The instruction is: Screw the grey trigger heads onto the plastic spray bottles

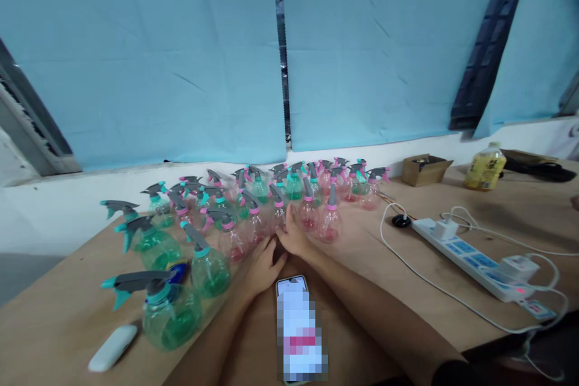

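My right hand [294, 236] is against a clear spray bottle [279, 212] with a pink collar and grey trigger head. Its fingers lie along the bottle's right side and its thumb crosses the front, low down. Just left of it, my left hand [261, 268] rests near the bottle's base, thumb apart from the fingers, with nothing seen in it. More pink-tinted bottles [329, 226] stand close by on the right. Green-tinted bottles [210, 274] with turquoise collars stand to the left. Between my forearms lies a lit phone [298, 319], its screen blurred.
Several more spray bottles fill the back of the wooden table [362, 271]. At left front sits a white rounded case [113, 347]. On the right are a power strip [470, 262] with chargers and loose cables, a cardboard box [425, 172] and a yellow-labelled bottle [485, 167].
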`<action>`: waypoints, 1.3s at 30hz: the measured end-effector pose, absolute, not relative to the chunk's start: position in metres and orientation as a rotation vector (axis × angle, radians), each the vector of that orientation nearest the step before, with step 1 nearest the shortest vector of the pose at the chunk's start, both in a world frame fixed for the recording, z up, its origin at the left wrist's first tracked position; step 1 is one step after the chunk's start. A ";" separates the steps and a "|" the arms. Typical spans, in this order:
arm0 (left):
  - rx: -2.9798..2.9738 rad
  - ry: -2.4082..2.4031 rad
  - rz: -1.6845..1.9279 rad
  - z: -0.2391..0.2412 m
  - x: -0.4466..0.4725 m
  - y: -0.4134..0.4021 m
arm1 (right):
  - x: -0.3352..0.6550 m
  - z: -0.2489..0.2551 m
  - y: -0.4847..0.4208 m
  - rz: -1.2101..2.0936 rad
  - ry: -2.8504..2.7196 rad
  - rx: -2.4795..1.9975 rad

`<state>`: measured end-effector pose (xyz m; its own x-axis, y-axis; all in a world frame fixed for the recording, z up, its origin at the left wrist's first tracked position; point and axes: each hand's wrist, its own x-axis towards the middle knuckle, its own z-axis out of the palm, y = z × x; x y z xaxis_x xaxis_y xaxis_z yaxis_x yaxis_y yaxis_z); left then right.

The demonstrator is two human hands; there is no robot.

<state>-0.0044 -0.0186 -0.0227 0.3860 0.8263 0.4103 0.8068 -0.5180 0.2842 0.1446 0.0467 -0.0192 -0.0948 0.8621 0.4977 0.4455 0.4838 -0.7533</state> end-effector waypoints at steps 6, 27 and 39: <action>2.568 1.500 0.747 -0.012 -0.004 -0.024 | 0.144 -0.009 0.038 0.545 -1.605 -1.110; 2.497 1.415 0.803 -0.012 -0.004 -0.026 | 0.214 0.089 0.019 -0.427 -1.704 -1.496; 2.529 1.452 0.738 -0.005 -0.004 -0.032 | 0.212 0.091 0.016 -0.465 -1.795 -1.660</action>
<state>-0.0043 -0.0319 -0.0052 0.4166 0.8405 0.3465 0.7752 -0.5275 0.3475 0.2125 0.0164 0.0910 0.0040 0.7496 0.6619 0.9767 0.1391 -0.1635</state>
